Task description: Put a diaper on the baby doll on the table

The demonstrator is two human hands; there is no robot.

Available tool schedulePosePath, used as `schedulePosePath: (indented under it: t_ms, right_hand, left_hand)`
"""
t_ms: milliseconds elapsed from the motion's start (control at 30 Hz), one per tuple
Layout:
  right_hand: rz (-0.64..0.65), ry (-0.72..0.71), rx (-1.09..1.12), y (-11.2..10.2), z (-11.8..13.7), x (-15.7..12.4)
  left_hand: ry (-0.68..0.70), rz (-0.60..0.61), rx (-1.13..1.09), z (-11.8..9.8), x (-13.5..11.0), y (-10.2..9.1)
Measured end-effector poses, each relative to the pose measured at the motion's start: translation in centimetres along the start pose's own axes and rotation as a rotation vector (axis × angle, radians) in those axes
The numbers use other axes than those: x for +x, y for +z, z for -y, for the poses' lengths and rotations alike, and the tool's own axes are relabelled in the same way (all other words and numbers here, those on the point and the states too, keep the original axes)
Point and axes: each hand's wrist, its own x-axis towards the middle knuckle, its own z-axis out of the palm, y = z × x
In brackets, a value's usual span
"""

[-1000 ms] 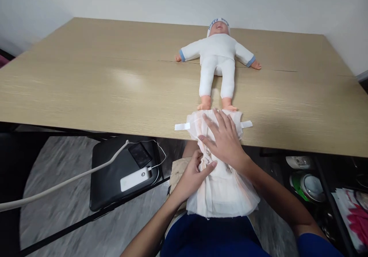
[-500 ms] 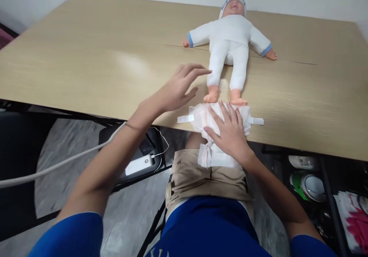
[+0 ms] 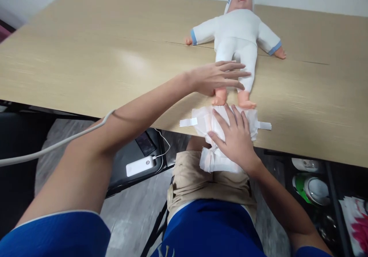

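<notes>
A baby doll (image 3: 238,30) in a white suit with blue cuffs and a lettered cap lies on its back, feet toward me. Over its lower legs reaches my left hand (image 3: 220,76), fingers spread and holding nothing; whether it touches the legs I cannot tell. Just below the doll's feet an unfolded white diaper (image 3: 202,123) lies at the table's front edge, its lower end hanging over toward my lap. White tape tabs stick out on both sides. My right hand (image 3: 237,142) rests flat on the diaper, fingers apart, covering its middle.
The wooden table (image 3: 115,57) has a seam across it. Below its edge on the left, a white power bank (image 3: 140,166) with a cable and a phone (image 3: 145,143) lie on a black seat. A white cord (image 3: 57,149) runs by my left arm. Containers (image 3: 316,190) stand on a shelf lower right.
My left hand has moved right, from beside the doll's leg to over both lower legs. The right hand stays on the diaper. The view has shifted slightly.
</notes>
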Motion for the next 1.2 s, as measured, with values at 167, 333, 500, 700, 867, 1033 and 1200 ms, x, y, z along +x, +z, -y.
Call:
schedulePosePath:
  t_ms: [167, 333, 500, 700, 867, 1033, 1200]
  right_hand:
    - [0.006, 0.005, 0.014, -0.1, 0.1, -0.1]
    - [0.005, -0.005, 0.024, -0.3, 0.3, -0.1]
    - [0.002, 0.003, 0.051, -0.4, 0.5, -0.2]
    - [0.028, 0.007, 0.065, -0.6, 0.3, 0.2]
    - [0.047, 0.011, 0.079, -0.5, -0.5, 1.5]
    - [0.077, -0.011, 0.07, -0.1, -1.8, 3.8]
    - [0.085, -0.009, 0.034, 0.4, -3.4, 7.3]
  left_hand:
    - [-0.047, -0.004, -0.01, 0.6, 0.9, 0.4]
    - [-0.044, -0.095, -0.065, 0.5, 1.6, 0.9]
    - [0.067, -0.131, -0.083, 0.2, 2.7, 1.8]
    - [0.125, -0.178, -0.106, 0.6, 3.3, 1.6]
    - [0.099, -0.262, -0.192, 0.0, 3.0, -1.0]
    - [0.065, -0.24, -0.137, -0.6, 2.9, -5.5]
    - [0.147, -0.313, -0.201, -0.1, 2.7, -9.2]
